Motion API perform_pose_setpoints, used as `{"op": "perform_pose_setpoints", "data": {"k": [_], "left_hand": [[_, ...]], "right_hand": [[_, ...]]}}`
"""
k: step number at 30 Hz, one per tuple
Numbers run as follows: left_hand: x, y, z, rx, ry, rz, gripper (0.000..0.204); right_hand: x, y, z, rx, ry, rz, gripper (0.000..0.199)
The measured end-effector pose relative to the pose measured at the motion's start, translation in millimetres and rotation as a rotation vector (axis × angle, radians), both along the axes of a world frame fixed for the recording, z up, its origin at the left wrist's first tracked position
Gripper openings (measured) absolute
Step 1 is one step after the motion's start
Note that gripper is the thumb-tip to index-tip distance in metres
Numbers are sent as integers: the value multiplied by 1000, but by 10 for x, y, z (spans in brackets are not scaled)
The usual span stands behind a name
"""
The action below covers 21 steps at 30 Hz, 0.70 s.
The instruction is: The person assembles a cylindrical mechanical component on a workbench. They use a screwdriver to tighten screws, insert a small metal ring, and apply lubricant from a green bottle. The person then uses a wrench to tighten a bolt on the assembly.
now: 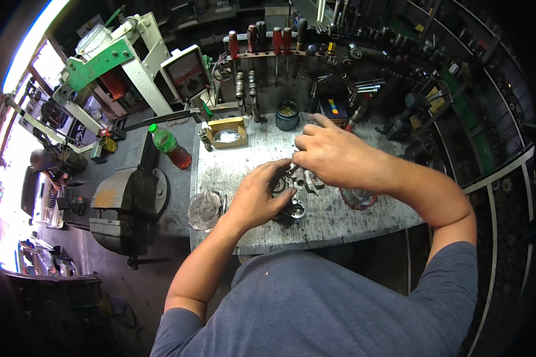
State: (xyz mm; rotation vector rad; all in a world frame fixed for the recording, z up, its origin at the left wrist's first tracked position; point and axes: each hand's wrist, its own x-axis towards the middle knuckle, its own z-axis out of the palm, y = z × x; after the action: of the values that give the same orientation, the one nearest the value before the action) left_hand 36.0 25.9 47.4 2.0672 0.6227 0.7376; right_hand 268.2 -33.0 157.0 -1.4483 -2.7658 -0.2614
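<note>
Head view: your left hand (257,199) grips a round metal part (293,205) in the middle of the bench (339,220). Your right hand (333,154) pinches a small piece (294,159) just above it.

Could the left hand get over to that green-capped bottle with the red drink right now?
Probably yes: the bottle stands uncovered on the bench left of the left hand, with bare worktop between, though that hand rests on the metal part.

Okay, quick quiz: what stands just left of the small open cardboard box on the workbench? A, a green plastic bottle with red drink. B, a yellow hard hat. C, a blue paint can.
A: the green plastic bottle with red liquid lies tilted just left of the cardboard box.
</note>
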Motion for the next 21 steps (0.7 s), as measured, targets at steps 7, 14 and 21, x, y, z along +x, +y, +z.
{"op": "perform_pose_setpoints", "data": {"k": [7,14,21], "left_hand": [[203,126,-67,-105,18,131,11],[220,177,-149,-86,-122,15,17],[197,230,-207,-92,-20,-13,21]], "right_hand": [[-217,266,178,151,-226,326,11],[-380,438,425,-450,59,-300,32],[-350,485,585,121,-210,328,15]]}}
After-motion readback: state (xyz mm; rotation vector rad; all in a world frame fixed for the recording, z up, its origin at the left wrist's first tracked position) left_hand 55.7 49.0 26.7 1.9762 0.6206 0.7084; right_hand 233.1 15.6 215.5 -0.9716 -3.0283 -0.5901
